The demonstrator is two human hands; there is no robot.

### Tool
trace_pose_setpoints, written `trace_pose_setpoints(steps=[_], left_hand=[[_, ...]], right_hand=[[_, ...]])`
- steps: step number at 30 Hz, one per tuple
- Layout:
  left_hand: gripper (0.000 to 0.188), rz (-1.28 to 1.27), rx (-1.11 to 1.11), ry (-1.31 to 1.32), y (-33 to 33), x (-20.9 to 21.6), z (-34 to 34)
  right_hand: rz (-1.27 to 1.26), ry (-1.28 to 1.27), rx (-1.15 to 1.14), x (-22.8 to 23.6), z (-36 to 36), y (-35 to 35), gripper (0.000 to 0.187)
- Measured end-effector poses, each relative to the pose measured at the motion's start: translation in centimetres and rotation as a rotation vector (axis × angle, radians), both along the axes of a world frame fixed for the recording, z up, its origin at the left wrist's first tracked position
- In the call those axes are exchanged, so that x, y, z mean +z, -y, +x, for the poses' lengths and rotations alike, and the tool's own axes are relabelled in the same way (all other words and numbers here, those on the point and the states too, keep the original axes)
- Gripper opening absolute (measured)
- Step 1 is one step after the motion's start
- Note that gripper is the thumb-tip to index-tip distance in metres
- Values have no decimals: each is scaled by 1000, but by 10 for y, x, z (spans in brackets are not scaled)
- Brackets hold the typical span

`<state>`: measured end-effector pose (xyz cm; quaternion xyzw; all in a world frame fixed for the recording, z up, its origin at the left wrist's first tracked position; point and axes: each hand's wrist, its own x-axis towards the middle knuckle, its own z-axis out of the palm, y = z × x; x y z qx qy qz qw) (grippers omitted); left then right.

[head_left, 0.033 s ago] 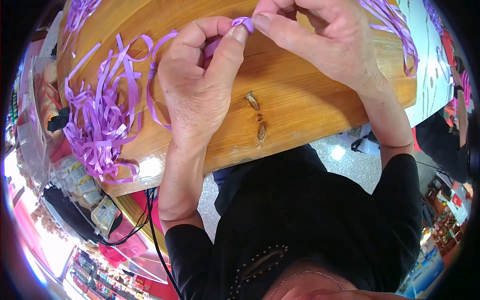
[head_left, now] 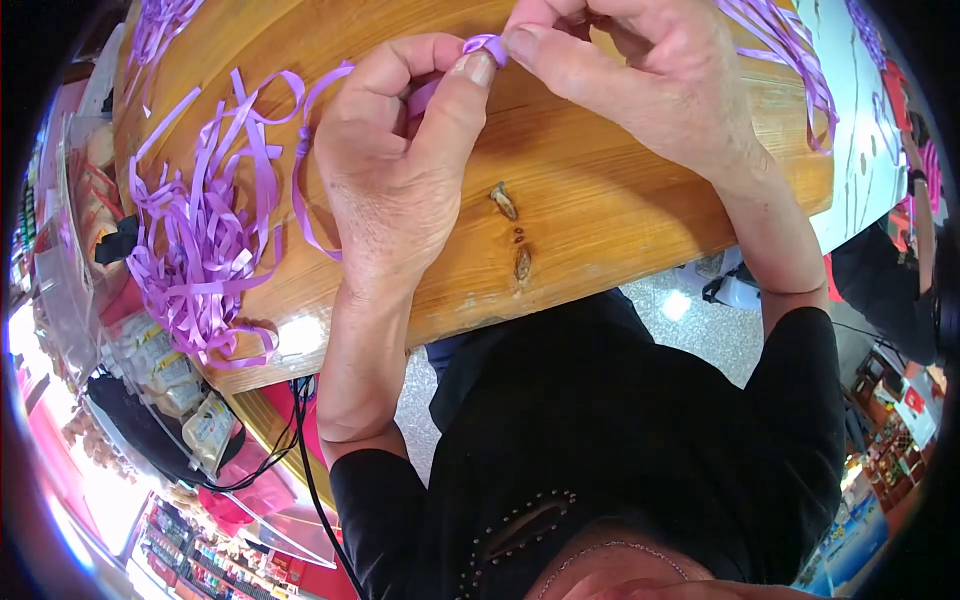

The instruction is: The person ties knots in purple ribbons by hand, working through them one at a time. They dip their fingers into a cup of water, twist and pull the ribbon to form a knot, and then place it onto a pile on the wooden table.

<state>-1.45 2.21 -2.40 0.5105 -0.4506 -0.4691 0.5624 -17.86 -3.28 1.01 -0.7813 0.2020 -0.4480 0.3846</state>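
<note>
A narrow purple ribbon (head_left: 487,46) is bent into a small loop between my two hands. My left hand (head_left: 395,170) is closed, with the ribbon pinched between thumb and forefinger; part of the band shows inside its curled fingers. A length of ribbon with a knot (head_left: 304,140) hangs behind that hand and curves down to the wrist. On the other side of the loop, my right hand (head_left: 665,95) is closed, its thumb tip pressed against the ribbon. The upper frame edge cuts off some of the right fingers.
A tangled heap of purple ribbons (head_left: 205,240) lies on the wooden table (head_left: 600,210) at left. More ribbons (head_left: 790,55) lie at far right, and another bunch (head_left: 160,30) at far left. Clear bags (head_left: 160,365) and black cables (head_left: 300,430) are beside the table's left edge.
</note>
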Motion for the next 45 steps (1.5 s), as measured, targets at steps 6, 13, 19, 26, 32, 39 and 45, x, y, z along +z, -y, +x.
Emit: trace_pose_setpoints(steps=[6,13,19,26,32,39,45], left_hand=[[11,-22,-9,-40,-2,0,3],[11,-24,-38,-59,-3,3,1],[15,-2,-181,-550,-1,-4,3],[16,-17,-243,-678,-1,-9,6],[15,-22,-232,-673,-1,-9,9],[16,18,-209,-610,-3,-8,9],[18,-8,-218,-536,-5,-6,6]], right_hand=[[404,-246,-87,21,-3,-11,7],[-218,74,181,-14,0,12,8],[789,-112,75,-1,-4,-1,9],[14,58,289,-15,1,4,10],[10,-120,-85,12,-2,-10,10],[-229,66,66,-12,4,11,10],[-491,189,196,-33,2,21,8]])
